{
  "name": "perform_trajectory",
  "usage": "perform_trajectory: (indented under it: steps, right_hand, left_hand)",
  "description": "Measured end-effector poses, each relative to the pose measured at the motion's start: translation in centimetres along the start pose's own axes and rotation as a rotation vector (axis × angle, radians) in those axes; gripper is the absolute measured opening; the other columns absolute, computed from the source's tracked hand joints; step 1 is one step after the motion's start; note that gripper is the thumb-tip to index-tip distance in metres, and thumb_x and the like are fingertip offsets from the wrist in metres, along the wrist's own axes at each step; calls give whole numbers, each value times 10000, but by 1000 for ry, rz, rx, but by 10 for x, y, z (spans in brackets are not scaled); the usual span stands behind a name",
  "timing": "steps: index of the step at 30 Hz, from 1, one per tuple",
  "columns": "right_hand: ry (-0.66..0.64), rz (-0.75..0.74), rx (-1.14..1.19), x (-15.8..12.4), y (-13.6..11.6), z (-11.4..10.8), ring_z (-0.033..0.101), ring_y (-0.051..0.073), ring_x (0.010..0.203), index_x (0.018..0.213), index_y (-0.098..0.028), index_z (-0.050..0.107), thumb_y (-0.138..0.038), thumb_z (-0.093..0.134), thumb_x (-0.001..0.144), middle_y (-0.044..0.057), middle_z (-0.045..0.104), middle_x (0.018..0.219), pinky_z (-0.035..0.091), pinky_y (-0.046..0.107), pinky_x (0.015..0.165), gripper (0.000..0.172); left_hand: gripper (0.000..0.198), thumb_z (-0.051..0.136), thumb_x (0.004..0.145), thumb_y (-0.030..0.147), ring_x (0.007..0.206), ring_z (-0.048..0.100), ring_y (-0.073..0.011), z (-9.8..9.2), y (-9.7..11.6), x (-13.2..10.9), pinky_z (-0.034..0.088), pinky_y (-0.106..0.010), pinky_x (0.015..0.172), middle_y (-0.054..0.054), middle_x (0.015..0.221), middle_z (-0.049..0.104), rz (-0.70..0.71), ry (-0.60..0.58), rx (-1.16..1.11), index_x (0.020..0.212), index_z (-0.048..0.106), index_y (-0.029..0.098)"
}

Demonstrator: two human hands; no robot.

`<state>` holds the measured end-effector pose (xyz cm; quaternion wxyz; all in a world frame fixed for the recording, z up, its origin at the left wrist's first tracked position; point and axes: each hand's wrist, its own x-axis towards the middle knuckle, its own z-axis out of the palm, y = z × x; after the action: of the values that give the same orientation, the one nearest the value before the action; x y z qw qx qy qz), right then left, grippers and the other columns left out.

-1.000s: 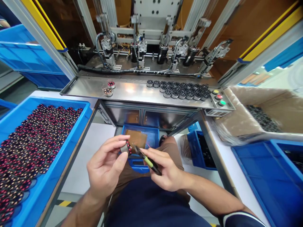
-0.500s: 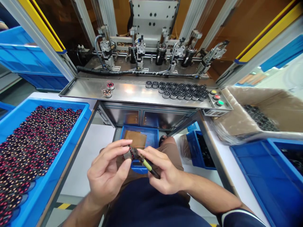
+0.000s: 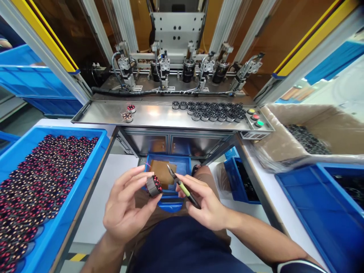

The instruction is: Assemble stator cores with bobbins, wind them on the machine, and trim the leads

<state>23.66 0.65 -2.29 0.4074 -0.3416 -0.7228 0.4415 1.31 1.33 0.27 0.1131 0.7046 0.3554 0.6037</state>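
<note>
My left hand (image 3: 127,204) holds a wound motor stator (image 3: 154,186) between thumb and fingers, tilted so its red windings face right. Thin reddish wires (image 3: 148,163) stick up past its fingertips. In my right hand (image 3: 206,201) is a pair of pliers or cutters (image 3: 184,188) with yellow-green and black handles. Their slim pointed jaws tip up and left, apart from the stator; whether the jaws are parted I cannot tell. Below both hands sits a blue bin (image 3: 183,161) with a brown sheet (image 3: 163,172) in it.
A steel ledge (image 3: 159,120) carries two wound stators (image 3: 129,113), several black stator cores (image 3: 210,111) and coloured buttons (image 3: 255,117). At left, a blue tray (image 3: 105,136) is full of wound stators. Blue bins (image 3: 309,204) and a plastic-lined carton (image 3: 335,127) stand right.
The pliers have drawn away from the stator to the right, jaws now pointing upward. My left hand has turned the stator, showing more of its side. The view has shifted slightly.
</note>
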Motion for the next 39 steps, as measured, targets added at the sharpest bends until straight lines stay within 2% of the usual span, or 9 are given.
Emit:
perform_trajectory:
  steps: [4,8,13,15,19,21,26,31,39]
  right_hand:
    - [-20,2,18,-8,-10,-6,560,190,867,1490,-268,417,4,513,704,54,578,969,506,362,791,837]
    - [-101,39,148,-14,-23,-10,581,183,885,1491,-300,411,28,477,669,44,577,982,520,343,789,887]
    - [-216,66,269,-15,-35,-13,606,179,956,1520,-331,361,54,454,642,43,588,1040,521,359,878,964]
    - [-235,51,260,-13,-37,-14,605,183,970,1527,-331,349,57,460,639,43,595,1044,516,363,893,975]
    - [-242,13,238,-11,-38,-14,605,183,969,1530,-354,329,61,462,638,39,599,1047,516,364,889,992]
    - [-240,25,239,-10,-37,-13,602,180,958,1527,-356,337,61,462,638,33,596,1031,517,369,888,989]
    - [-230,73,331,-9,-34,-9,598,164,921,1511,-368,370,57,462,641,35,568,1047,540,355,842,973]
    - [-217,68,366,-8,-33,-7,581,141,871,1507,-326,392,54,471,631,39,560,1027,540,322,798,959]
    - [-241,112,402,-8,-31,-5,545,118,814,1502,-307,401,57,476,645,32,539,1006,516,278,738,934]
  left_hand:
    - [682,797,639,-86,1039,706,-209,0,-1,0,623,-356,921,-102,1316,629,102,-37,82,1249,663,188]
    - [704,800,635,-91,1097,687,-207,-3,0,1,610,-330,948,-94,1326,630,135,-78,154,1260,656,198]
    - [708,785,649,-101,1074,702,-209,-4,-1,1,614,-343,942,-86,1242,688,188,-93,249,1271,644,204]
    - [709,791,665,-68,1050,714,-224,-3,-2,-2,625,-379,924,-75,1183,721,145,-74,234,1290,625,222]
    - [595,776,728,6,1019,729,-251,-2,-4,-9,635,-435,894,-80,1135,744,-83,-58,132,1258,634,236]
    - [569,768,736,11,1019,729,-252,-2,-3,-12,633,-445,898,-85,1143,745,-139,-49,96,1243,641,234]
    - [538,744,753,3,1013,730,-238,0,0,-11,622,-443,919,-63,1097,765,-115,-4,66,1222,649,248]
    - [470,745,780,72,1024,731,-240,0,0,-11,617,-419,938,-88,1114,762,-175,-37,83,1214,646,225]
    - [569,776,763,96,993,743,-233,-2,-6,-13,623,-437,925,-68,1093,772,-108,-26,71,1275,581,250]
